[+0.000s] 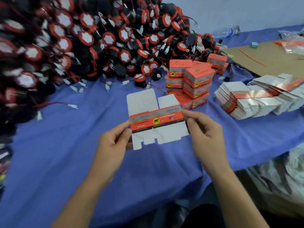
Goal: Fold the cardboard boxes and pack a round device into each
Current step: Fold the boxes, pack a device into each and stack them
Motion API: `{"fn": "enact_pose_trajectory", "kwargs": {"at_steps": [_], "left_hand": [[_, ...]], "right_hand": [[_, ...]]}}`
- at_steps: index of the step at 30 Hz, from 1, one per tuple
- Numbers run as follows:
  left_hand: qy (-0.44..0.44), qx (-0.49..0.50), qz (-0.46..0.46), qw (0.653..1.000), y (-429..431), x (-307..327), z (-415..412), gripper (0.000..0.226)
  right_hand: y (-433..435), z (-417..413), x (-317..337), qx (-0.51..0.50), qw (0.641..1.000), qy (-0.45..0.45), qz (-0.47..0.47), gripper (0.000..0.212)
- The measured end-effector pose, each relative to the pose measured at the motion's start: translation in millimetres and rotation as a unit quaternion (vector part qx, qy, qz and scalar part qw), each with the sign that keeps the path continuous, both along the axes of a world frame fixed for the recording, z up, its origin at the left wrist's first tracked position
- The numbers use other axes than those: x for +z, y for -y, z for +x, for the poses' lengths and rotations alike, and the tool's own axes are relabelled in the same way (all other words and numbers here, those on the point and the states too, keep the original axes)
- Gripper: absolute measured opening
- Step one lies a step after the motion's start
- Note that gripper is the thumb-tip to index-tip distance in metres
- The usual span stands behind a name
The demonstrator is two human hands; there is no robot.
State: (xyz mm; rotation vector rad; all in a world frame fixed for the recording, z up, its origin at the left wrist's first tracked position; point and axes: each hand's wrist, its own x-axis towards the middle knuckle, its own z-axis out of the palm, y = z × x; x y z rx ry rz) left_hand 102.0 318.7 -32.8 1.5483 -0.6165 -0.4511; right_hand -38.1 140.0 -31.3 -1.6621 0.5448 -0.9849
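- An unfolded carton [158, 120] is held up flat at the centre of the frame, just above the blue cloth [65, 153] that covers the table. An orange printed band is seen across its middle, with white flaps above and below.
- The carton's left edge is pinched by the left hand [113, 142], with the thumb on the printed face and the fingers curled behind.
- The carton's right edge is pinched in the same way by the right hand [205, 137].
- A stack of flat cartons [246, 99] is laid on the cloth at the right of the frame.
- Folded boxes [192, 83] are piled in the upper middle, just beyond the held carton.
- The upper left of the frame is filled by a large heap of round devices [74, 38], black with red rims and trailing wires.
- A brown cardboard sheet [263, 58] is spread at the upper right.
- A plastic bottle [225, 32] is laid beyond the sheet, against the wall.
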Motion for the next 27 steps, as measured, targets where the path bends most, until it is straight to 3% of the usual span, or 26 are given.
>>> {"fn": "enact_pose_trajectory", "kwargs": {"at_steps": [6,9,17,21,27], "left_hand": [[-0.021,0.147,-0.009,0.989,-90,-25,40,0.032],[-0.022,0.179,-0.019,0.983,-111,-37,52,0.032],[0.035,0.206,0.003,0.978,-126,-54,54,0.033],[0.071,0.200,0.063,0.975,-126,-55,53,0.035],[0.125,0.204,0.137,0.961,-123,-57,53,0.040]], "right_hand": [[-58,73,-25,0.142,0.984,-0.082,-0.063,0.043],[-72,95,-37,0.177,0.975,-0.110,-0.084,0.058],[-81,108,-57,0.202,0.963,-0.128,-0.127,0.056],[-80,108,-61,0.196,0.963,-0.128,-0.131,0.049],[-82,108,-60,0.194,0.961,-0.124,-0.155,0.059]]}}
